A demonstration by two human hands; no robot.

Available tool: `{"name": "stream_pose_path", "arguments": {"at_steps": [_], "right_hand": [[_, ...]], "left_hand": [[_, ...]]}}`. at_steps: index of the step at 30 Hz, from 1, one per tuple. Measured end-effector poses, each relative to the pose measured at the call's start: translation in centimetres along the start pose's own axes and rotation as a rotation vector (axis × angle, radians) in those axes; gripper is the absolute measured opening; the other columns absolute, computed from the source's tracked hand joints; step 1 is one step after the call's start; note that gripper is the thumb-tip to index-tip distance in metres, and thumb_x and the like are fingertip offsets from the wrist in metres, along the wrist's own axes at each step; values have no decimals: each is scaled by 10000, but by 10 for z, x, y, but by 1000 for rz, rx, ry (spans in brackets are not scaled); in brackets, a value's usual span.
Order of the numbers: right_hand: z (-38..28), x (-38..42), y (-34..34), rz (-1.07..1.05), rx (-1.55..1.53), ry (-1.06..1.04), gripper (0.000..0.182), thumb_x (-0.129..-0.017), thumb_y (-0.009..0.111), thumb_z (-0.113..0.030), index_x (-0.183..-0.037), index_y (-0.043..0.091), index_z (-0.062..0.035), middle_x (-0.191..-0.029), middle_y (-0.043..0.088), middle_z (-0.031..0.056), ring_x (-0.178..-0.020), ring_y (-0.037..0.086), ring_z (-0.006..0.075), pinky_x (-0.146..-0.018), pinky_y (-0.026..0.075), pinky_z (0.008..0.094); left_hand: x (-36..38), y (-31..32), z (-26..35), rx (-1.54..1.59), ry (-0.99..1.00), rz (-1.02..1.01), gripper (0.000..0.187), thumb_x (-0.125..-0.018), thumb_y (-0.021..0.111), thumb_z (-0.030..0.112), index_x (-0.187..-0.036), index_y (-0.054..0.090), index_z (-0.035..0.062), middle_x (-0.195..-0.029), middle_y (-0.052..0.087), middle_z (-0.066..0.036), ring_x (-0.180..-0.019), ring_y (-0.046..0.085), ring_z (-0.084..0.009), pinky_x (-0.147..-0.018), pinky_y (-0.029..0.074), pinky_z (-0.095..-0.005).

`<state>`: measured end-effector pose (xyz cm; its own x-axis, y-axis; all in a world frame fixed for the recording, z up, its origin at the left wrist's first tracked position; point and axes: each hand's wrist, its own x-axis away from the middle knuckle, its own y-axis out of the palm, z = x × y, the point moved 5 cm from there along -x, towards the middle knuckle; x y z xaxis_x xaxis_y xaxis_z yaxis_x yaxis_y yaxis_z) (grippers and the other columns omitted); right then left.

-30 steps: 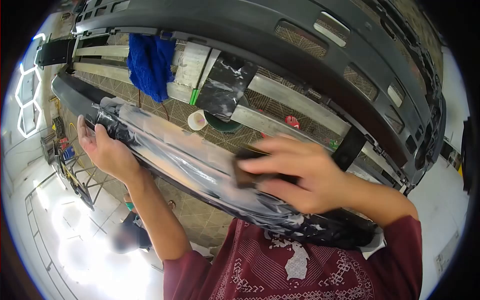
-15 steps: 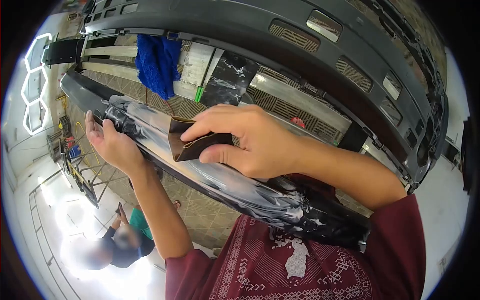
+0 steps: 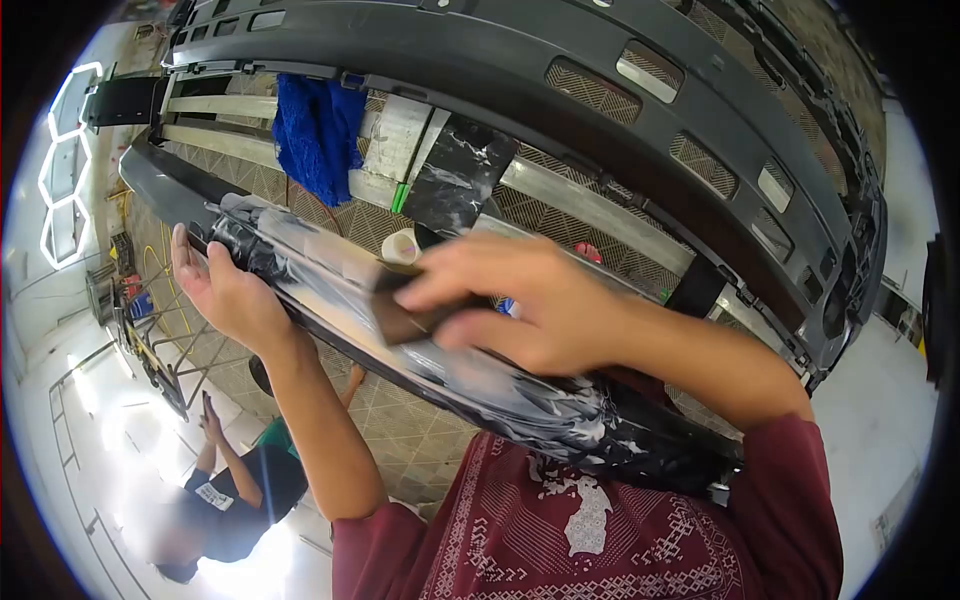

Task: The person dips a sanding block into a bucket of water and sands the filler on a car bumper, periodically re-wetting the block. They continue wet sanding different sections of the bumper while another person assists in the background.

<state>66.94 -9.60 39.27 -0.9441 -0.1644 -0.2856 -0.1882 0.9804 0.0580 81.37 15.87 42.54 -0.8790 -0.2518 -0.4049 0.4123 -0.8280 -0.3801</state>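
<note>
A long dark car trim panel (image 3: 470,385), smeared with pale filler or wet residue along its middle, runs slantwise across in front of me. My left hand (image 3: 235,300) holds its near edge toward the left end, the thumb apart from the raised fingers. My right hand (image 3: 510,305), blurred by motion, grips a folded piece of brown sandpaper (image 3: 395,308) over the pale middle of the panel. Whether the sandpaper is pressed flat cannot be made out through the blur.
A large grey car bumper (image 3: 480,60) lies across the back on a metal rack (image 3: 600,213). A blue cloth (image 3: 318,135) hangs there, beside a black marbled board (image 3: 462,175). Below stands a white cup (image 3: 401,246). Another person (image 3: 235,500) is at lower left.
My right hand has moved slightly right and down with the sandpaper, baring a white cup behind. My left hand stays put. The other person has shifted and raised their hands.
</note>
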Motion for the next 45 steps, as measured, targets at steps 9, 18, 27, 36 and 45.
{"name": "stream_pose_path", "arguments": {"at_steps": [9,18,27,36,45], "right_hand": [[-15,42,-21,-66,97,142,339,-869,791,-63,-1203,738,-70,-1150,729,207,-1148,680,396,-1001,508,494],[-34,91,-43,-47,72,231,344,-877,802,-61,-1211,726,-32,-1131,696,225,-1058,679,396,-913,531,480],[-40,85,-35,-4,161,242,326,-875,790,-72,-1191,718,-27,-1114,678,218,-970,675,385,-838,545,442],[-41,79,-40,-8,189,177,332,-863,789,-43,-1188,728,-26,-1110,681,209,-984,678,375,-853,547,436],[-41,84,-44,-35,180,262,271,-890,777,-103,-1153,755,-41,-1131,698,219,-1052,685,379,-905,544,441]], "left_hand": [[-5,-6,-16,-18,18,-18,441,-1021,457,-29,-1457,456,-92,-1394,568,-193,-1203,644,-239,-1022,550,-351],[-4,-5,-12,-16,5,-22,446,-1024,445,-31,-1463,440,-101,-1440,530,-204,-1237,626,-253,-1057,539,-365],[2,0,1,29,-47,-6,456,-1022,458,3,-1469,455,-89,-1489,513,-211,-1374,527,-275,-1173,402,-388],[-2,-2,-5,-81,17,-9,458,-1019,461,-9,-1468,457,-102,-1467,531,-206,-1315,569,-255,-1125,465,-369],[-2,-2,-8,-65,0,6,440,-1036,453,-11,-1468,449,-97,-1428,551,-208,-1253,617,-266,-1075,512,-370]]}}
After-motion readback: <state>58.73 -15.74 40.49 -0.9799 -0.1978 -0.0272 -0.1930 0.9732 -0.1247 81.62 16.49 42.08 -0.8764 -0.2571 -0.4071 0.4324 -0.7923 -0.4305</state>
